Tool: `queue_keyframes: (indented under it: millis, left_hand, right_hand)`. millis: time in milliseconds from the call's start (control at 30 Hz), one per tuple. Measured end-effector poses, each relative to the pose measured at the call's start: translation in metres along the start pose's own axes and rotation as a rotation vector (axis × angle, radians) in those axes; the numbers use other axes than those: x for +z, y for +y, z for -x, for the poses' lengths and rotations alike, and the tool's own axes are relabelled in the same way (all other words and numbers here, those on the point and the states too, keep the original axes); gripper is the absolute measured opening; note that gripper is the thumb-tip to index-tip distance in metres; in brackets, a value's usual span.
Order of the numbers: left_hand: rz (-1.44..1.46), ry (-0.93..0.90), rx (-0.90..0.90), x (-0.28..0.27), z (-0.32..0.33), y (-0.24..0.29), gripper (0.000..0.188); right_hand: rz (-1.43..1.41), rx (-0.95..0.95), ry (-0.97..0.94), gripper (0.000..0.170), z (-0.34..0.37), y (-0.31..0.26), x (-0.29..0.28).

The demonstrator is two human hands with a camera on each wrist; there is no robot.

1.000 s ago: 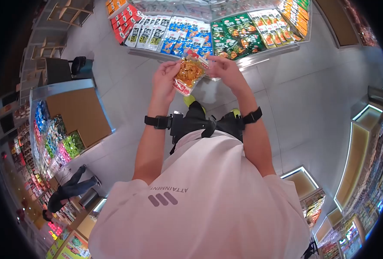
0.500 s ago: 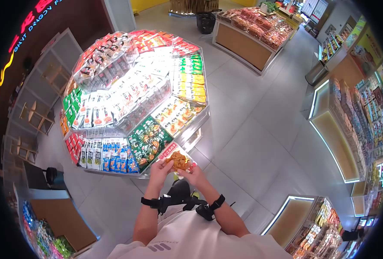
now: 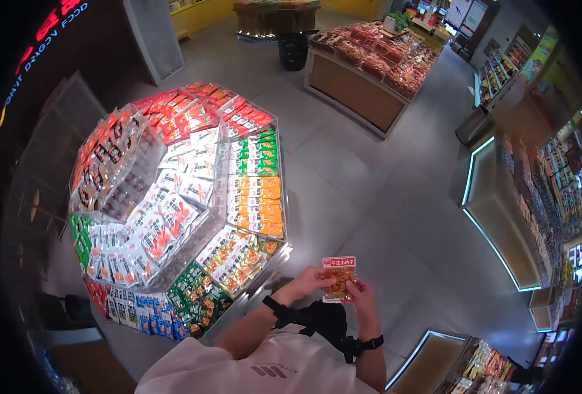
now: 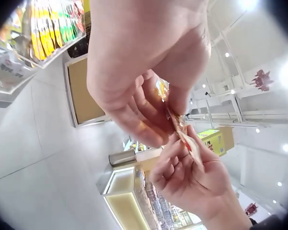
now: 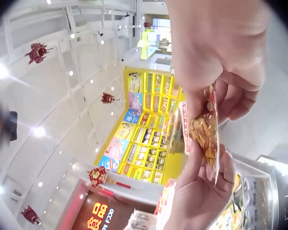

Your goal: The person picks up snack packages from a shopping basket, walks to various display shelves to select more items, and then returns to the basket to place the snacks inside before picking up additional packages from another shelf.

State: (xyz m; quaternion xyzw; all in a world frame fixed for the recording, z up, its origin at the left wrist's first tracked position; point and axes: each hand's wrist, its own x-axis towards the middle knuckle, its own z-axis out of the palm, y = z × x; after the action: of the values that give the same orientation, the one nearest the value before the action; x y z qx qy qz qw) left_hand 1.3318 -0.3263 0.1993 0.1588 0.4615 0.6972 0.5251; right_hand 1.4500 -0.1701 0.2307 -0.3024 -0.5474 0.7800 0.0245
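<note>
A clear snack packet [image 3: 339, 281] with a red and white header is held upright between both hands, its orange-brown pieces showing. My left hand [image 3: 314, 280] pinches its left edge, thumb on the front. At the lower right edge, my right hand [image 3: 363, 293] grips it the same way. Seen edge-on in the left wrist view, the packet [image 4: 180, 129] lies between the left hand [image 4: 144, 62] and the right hand [image 4: 192, 179]. The right wrist view shows the packet [image 5: 205, 136] with the right hand [image 5: 221, 52] above and the left hand [image 5: 201, 191] below.
A many-sided display stand [image 3: 251, 279] full of snack packets is at the left. Farther back stand a bin of wrapped goods [image 3: 353, 98] and a black basket [image 3: 293, 51]. Lit shelving [image 3: 501, 217] runs along the right; another display [image 3: 429, 361] stands at lower right.
The view has turned and the display stand now sits farther left. Both hands have carried the packet rightward, away from the stand, and it now stands upright with its header on top.
</note>
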Motion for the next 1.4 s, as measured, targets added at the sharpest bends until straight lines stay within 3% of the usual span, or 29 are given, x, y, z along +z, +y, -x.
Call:
queue_keyframes:
  millis: [267,333,400,467,567,700,900,1000,1167,1300,1400]
  left_hand:
    - [-0.044,-0.123,-0.153,0.011,-0.204,0.04,0.03]
    - [-0.278,-0.009,-0.135,0.017,-0.269,0.046,0.028]
    - [-0.323,0.131,-0.153,0.032,-0.333,0.07,0.027]
    - [-0.22,0.134,-0.181,0.052,-0.404,0.107,0.031]
    - [-0.193,0.091,-0.057,0.064,-0.516,0.159,0.033]
    - [-0.154,0.13,0.074,0.056,-0.617,0.235,0.033]
    - [-0.114,0.25,0.18,-0.003,-0.769,0.307,0.027]
    - [-0.15,0.236,0.186,-0.044,-0.861,0.352,0.026]
    - [-0.272,0.239,0.188,-0.107,-0.965,0.437,0.022]
    - [-0.393,0.233,0.17,-0.176,-1.012,0.486,0.025]
    - [-0.383,0.34,0.082,-0.253,-1.027,0.492,0.03]
  right_hand:
    - [-0.564,-0.021,0.266,0.02,-0.107,-0.046,-0.083]
    - [-0.593,-0.051,0.302,0.018,-0.155,-0.059,-0.124]
    - [-0.54,-0.05,0.302,0.019,-0.208,-0.084,-0.165]
    - [-0.398,-0.079,0.294,0.021,-0.263,-0.127,-0.209]
    - [-0.206,-0.162,0.336,0.023,-0.347,-0.219,-0.253]
    - [-0.325,-0.233,0.321,0.027,-0.464,-0.319,-0.284]
    - [-0.287,-0.312,0.217,0.028,-0.651,-0.422,-0.301]
    - [-0.3,-0.315,0.279,0.029,-0.733,-0.472,-0.299]
    - [-0.27,-0.222,0.266,0.031,-0.853,-0.536,-0.281]
    - [-0.323,-0.17,0.204,0.031,-0.95,-0.55,-0.268]
    - [-0.389,-0.015,0.257,0.03,-1.035,-0.528,-0.263]
